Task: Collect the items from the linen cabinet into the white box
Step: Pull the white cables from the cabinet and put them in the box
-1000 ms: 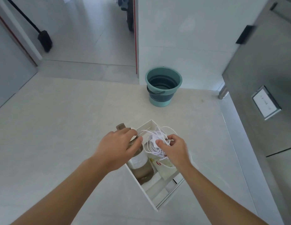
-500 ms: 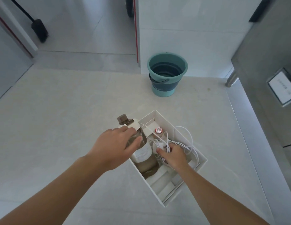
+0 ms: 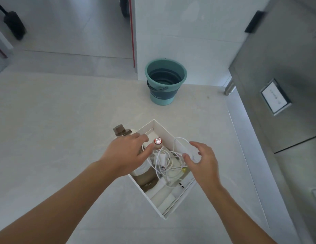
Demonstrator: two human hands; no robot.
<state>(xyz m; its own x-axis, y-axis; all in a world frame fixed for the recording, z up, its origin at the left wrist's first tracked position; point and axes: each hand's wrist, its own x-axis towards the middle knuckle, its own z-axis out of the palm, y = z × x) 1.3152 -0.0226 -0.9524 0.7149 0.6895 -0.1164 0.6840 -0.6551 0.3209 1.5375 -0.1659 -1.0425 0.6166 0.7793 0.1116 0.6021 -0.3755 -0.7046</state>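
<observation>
Left hand (image 3: 125,155): I saw it at frame centre, spread over the left rim of the box; fingers nearly straight and relaxed, gripping nothing; it covered the bottle's shoulder, and I could not tell whether the palm touched it.
Right hand (image 3: 204,163): just right of centre, over the box's right wall; fingers loosely curved and apart, thumb out, with nothing in its hold; a loop of cable rose beside its fingertips.
White box (image 3: 165,133): it sat on the pale floor (image 3: 56,120) at lower centre, one corner pointing up the frame.
Bottle (image 3: 146,181): brown, lying along the box's left side, its brown cap poking past the rim.
White cable (image 3: 164,161): a loose tangle with a plug, lying on the contents between the hands.
Red-topped item (image 3: 157,141): small, in the box's upper corner, just beside the left thumb; too small to identify.
Teal bucket (image 3: 165,80): upright above the box, well apart, against the white wall.
Steel cabinet (image 3: 277,67): filled the right edge; a label plate (image 3: 275,97) on its face.
Black brush (image 3: 12,23): upper left corner.
</observation>
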